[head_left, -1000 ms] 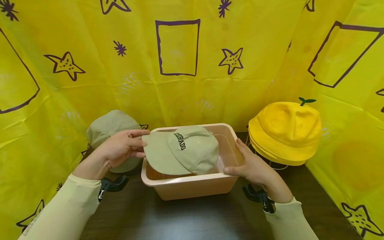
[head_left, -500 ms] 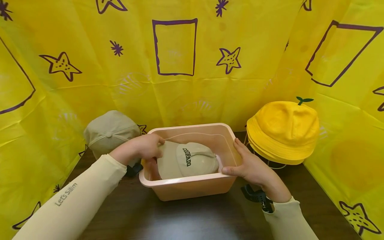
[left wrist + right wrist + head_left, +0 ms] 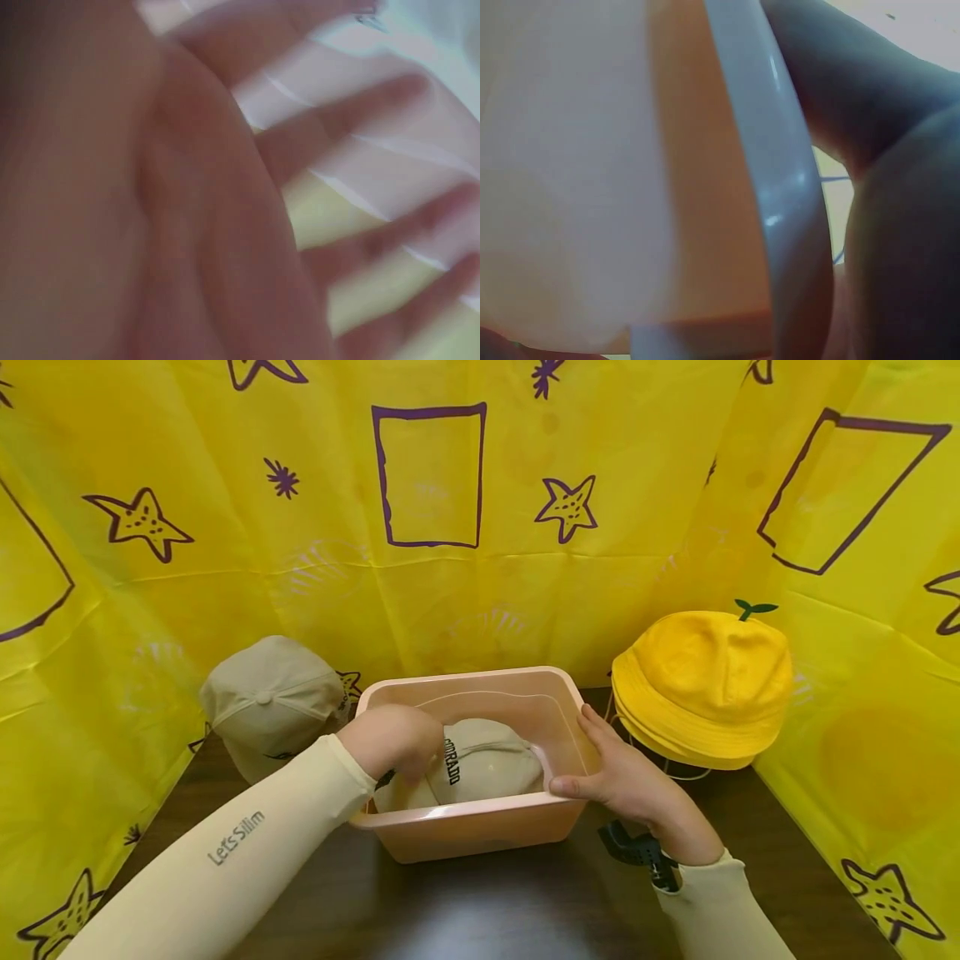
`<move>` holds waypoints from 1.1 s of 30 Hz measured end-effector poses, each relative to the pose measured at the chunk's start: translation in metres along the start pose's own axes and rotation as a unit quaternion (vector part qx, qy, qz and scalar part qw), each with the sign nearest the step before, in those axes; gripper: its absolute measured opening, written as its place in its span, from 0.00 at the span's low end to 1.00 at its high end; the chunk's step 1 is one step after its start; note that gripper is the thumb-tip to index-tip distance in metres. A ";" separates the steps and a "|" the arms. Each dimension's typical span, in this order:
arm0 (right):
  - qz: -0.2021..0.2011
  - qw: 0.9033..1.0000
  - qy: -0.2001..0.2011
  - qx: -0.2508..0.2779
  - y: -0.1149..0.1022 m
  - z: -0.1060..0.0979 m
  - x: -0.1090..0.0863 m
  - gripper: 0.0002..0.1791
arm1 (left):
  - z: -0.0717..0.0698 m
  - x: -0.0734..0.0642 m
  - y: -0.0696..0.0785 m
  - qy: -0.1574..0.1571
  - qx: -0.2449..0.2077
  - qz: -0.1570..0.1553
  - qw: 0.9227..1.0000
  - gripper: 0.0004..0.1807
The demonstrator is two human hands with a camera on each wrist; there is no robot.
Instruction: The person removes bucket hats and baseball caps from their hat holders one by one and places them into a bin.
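Observation:
A pale beige cap (image 3: 495, 764) with dark lettering on its front lies inside the pink plastic basin (image 3: 480, 839), its brim to the left. My left hand (image 3: 397, 739) reaches into the basin's left part, over the brim, which it partly hides. In the left wrist view the fingers (image 3: 330, 127) of that hand are straight and spread, with the basin's rim behind them. My right hand (image 3: 626, 777) holds the basin's right end, thumb on the front rim and fingers along the right side. The right wrist view shows the rim (image 3: 780, 172) close beside that hand.
Another beige cap (image 3: 270, 702) stands at the left. To the right, a yellow bucket hat (image 3: 705, 685) with a green sprout on top sits on a wire stand. A yellow printed cloth (image 3: 450, 602) encloses the dark wooden table (image 3: 487, 910) at the back and sides.
My left hand has lowered the cap into the basin, let go of its brim and moved right over it. My right hand has stayed on the basin.

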State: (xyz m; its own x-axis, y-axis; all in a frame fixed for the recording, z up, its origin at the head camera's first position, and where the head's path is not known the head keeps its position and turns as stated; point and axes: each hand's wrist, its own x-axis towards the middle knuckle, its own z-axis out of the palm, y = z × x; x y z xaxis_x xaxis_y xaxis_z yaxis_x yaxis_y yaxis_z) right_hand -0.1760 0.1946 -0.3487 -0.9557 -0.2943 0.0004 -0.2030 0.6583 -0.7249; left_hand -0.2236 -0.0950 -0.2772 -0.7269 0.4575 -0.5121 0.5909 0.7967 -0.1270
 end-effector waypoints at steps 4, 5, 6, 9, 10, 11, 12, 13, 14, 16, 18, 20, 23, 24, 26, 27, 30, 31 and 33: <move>0.002 1.000 0.000 -0.002 0.001 0.001 0.001 0.67 | 0.005 0.018 0.004 -0.015 -0.061 0.087 0.994 0.34; 0.001 1.000 0.000 -0.003 0.001 0.001 0.001 0.67 | 0.007 0.024 0.006 -0.021 -0.065 0.101 0.993 0.34; 0.001 1.000 0.000 -0.003 0.001 0.002 0.001 0.67 | 0.010 0.029 0.007 -0.025 -0.061 0.113 0.991 0.34; 0.000 1.000 -0.002 -0.003 0.001 0.002 0.002 0.67 | 0.017 0.043 0.012 -0.044 -0.037 0.144 0.988 0.33; -0.001 1.000 -0.001 -0.003 0.001 0.002 0.002 0.67 | 0.019 0.046 0.014 -0.048 -0.029 0.152 0.987 0.33; -0.002 1.000 -0.001 -0.005 0.001 0.002 0.002 0.67 | 0.022 0.050 0.016 -0.050 -0.021 0.158 0.986 0.33; -0.001 1.000 0.000 -0.006 0.001 0.002 0.003 0.67 | 0.024 0.052 0.017 -0.049 -0.014 0.159 0.986 0.33; -0.001 1.000 0.001 -0.007 0.001 0.002 0.002 0.67 | 0.025 0.054 0.019 -0.049 -0.009 0.157 0.986 0.34; -0.001 1.000 0.001 -0.009 0.001 0.002 0.002 0.67 | 0.027 0.056 0.020 -0.046 -0.006 0.155 0.987 0.34; -0.005 1.000 0.001 -0.012 0.001 0.001 0.002 0.67 | 0.030 0.059 0.021 -0.036 -0.002 0.149 0.988 0.34; -0.007 1.000 0.002 -0.012 0.001 0.001 0.001 0.66 | 0.033 0.061 0.022 -0.026 -0.005 0.142 0.989 0.35; -0.008 1.000 0.003 -0.011 0.002 0.000 0.001 0.65 | 0.036 0.066 0.022 -0.013 -0.007 0.144 0.989 0.36; -0.003 1.000 0.004 -0.012 0.002 0.000 0.001 0.65 | 0.042 0.076 0.023 -0.008 -0.007 0.155 0.988 0.37; -0.001 1.000 0.004 -0.014 0.002 0.001 0.001 0.65 | 0.044 0.079 0.023 -0.008 -0.004 0.163 0.987 0.38; 0.000 1.000 0.004 -0.016 0.002 0.001 0.001 0.65 | 0.048 0.085 0.024 -0.011 -0.001 0.174 0.985 0.39; 0.001 1.000 0.005 -0.018 0.001 0.001 0.001 0.65 | 0.050 0.088 0.024 -0.013 0.003 0.177 0.984 0.40; 0.000 1.000 0.006 -0.020 0.002 0.001 0.002 0.64 | 0.056 0.094 0.025 -0.010 0.020 0.177 0.984 0.42; 0.000 1.000 0.006 -0.019 0.002 0.001 0.002 0.64 | 0.058 0.096 0.025 -0.007 0.027 0.176 0.984 0.43; -0.002 1.000 0.006 -0.022 0.002 0.001 0.002 0.65 | 0.062 0.099 0.025 0.001 0.046 0.176 0.983 0.43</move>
State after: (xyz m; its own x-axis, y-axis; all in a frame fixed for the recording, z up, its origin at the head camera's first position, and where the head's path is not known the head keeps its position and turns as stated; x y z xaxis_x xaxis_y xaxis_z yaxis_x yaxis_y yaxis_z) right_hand -0.1783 0.1951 -0.3510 -0.9575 -0.2882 0.0116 -0.2154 0.6876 -0.6934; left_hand -0.2589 -0.0539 -0.3834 -0.4729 0.6985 -0.5371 0.8344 0.5508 -0.0183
